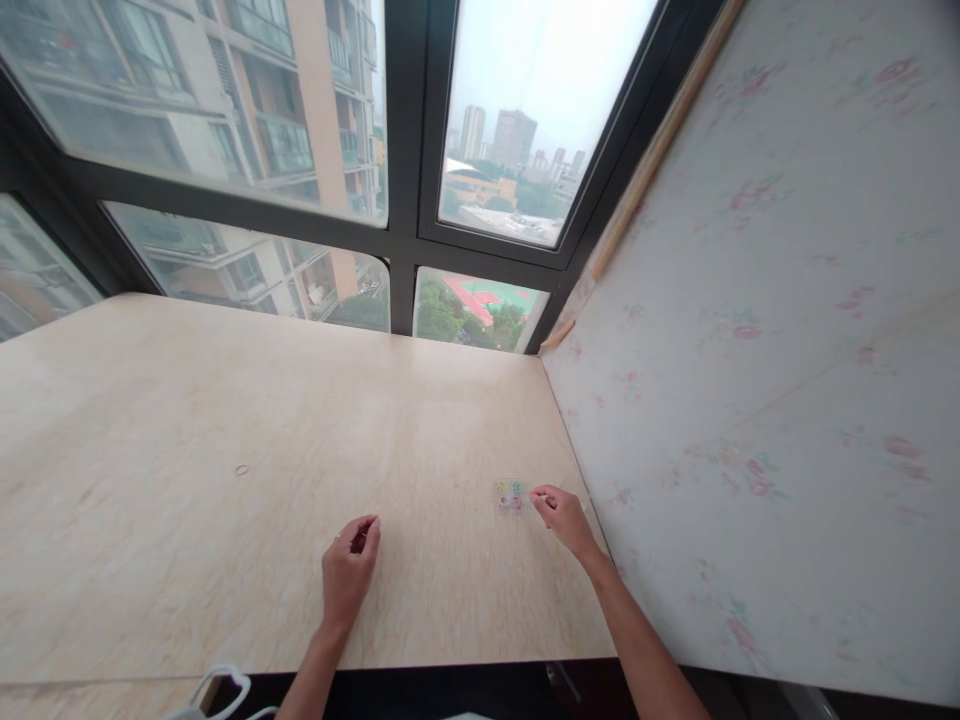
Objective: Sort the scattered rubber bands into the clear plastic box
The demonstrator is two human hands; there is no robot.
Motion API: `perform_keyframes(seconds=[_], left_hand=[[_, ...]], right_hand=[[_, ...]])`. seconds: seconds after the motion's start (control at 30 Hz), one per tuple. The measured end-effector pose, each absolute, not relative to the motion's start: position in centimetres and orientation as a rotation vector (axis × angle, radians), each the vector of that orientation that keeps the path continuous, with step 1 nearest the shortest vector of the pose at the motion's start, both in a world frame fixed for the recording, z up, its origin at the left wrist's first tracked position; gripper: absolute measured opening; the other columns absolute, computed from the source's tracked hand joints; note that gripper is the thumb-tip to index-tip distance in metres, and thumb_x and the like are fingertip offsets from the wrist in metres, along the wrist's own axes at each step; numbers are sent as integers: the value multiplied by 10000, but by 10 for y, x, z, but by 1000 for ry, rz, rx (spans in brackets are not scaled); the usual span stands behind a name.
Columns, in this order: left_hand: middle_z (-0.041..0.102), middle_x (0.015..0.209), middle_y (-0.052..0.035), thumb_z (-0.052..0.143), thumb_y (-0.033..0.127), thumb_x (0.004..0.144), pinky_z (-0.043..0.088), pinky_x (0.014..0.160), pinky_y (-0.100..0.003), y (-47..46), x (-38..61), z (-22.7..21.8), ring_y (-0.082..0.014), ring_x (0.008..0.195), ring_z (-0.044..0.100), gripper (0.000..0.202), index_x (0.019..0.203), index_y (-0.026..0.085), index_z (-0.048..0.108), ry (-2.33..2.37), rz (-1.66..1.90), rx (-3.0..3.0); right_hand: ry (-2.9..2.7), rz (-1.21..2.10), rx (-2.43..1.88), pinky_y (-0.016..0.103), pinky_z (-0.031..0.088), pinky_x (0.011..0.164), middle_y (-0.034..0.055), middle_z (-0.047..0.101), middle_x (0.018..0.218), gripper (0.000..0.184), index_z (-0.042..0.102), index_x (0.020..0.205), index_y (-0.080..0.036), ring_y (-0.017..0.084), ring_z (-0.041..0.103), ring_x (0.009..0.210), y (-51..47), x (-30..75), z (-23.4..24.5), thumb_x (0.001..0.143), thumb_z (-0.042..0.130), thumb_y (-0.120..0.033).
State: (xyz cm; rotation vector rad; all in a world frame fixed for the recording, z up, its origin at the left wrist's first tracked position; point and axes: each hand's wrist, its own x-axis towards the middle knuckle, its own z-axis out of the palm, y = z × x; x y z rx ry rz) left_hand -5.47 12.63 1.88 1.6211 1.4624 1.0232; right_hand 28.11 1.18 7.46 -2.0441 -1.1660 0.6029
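Observation:
A small clear box (510, 496) lies on the stone-look sill, its compartments holding tiny coloured items, yellow, green and pinkish, too small to name. Just right of it, my right hand (561, 515) has thumb and fingertips pinched together; anything between them is too small to make out. My left hand (349, 565) rests further left, low over the sill, with its fingers curled in and the thumb against them. What it holds, if anything, is hidden. A thin little ring (241, 469) lies by itself at the left, apart from both hands.
The pale sill (420, 420) runs back to dark-framed windows (403, 200). A flower-patterned wall (750, 400) rises close beside my right arm. At the near left edge, a white looped object (225, 685) is partly in view.

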Motion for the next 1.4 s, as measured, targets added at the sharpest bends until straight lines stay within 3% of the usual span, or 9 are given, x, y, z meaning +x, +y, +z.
perform_keyframes(seconds=[0.3, 0.43, 0.63, 0.73, 0.87, 1.17, 1.4], left_hand=[[685, 735, -49, 605, 535, 682, 543, 517, -294, 129, -50, 30, -204, 601, 643, 421, 881, 169, 659, 1482, 965, 1324], [678, 731, -61, 614, 513, 673, 518, 474, -274, 144, -56, 37, -186, 566, 627, 434, 879, 133, 652, 1528, 1047, 1184], [681, 807, -73, 550, 436, 715, 523, 612, -301, 197, -110, 40, -207, 679, 654, 384, 941, 137, 635, 1785, 1109, 1304], [674, 985, -106, 536, 322, 728, 498, 778, -335, 232, -150, 46, -220, 791, 649, 344, 1003, 135, 623, 2064, 947, 1482], [649, 1052, -120, 520, 227, 755, 437, 883, -331, 273, -188, 51, -247, 987, 593, 350, 1085, 134, 594, 2216, 616, 1720], [613, 976, -77, 521, 168, 794, 427, 798, -235, 303, -213, 45, -169, 836, 592, 250, 995, 174, 669, 2051, 409, 1880], [610, 966, -66, 512, 241, 853, 412, 760, -258, 306, -215, 38, -188, 885, 575, 158, 890, 193, 658, 2043, 372, 1941]], right_hand=[[-1087, 589, -2003, 229, 346, 432, -13, 527, 510, 415, 668, 856, -149, 133, 475, 448, -29, 285, 47, 828, 480, -518], [-1153, 446, -2057, 258, 461, 581, 59, 683, 707, 434, 689, 863, -164, 187, 625, 625, -42, 265, 23, 851, 438, -518], [-1212, 309, -2180, 275, 497, 625, 73, 736, 859, 483, 709, 885, -216, 230, 690, 735, -48, 259, 10, 823, 400, -582], [-1204, 296, -2198, 267, 497, 579, 66, 739, 836, 506, 716, 861, -236, 235, 694, 718, -48, 264, 6, 793, 400, -626], [-1216, 272, -2242, 274, 490, 536, 53, 739, 793, 525, 725, 837, -265, 242, 692, 678, -48, 267, 0, 754, 399, -668], [-1178, 327, -2270, 313, 497, 546, 45, 742, 793, 532, 729, 821, -285, 282, 696, 701, -50, 270, -7, 689, 420, -697], [-1216, 264, -2296, 322, 481, 526, 49, 739, 759, 547, 728, 810, -296, 284, 689, 666, -49, 270, -8, 695, 395, -715]])
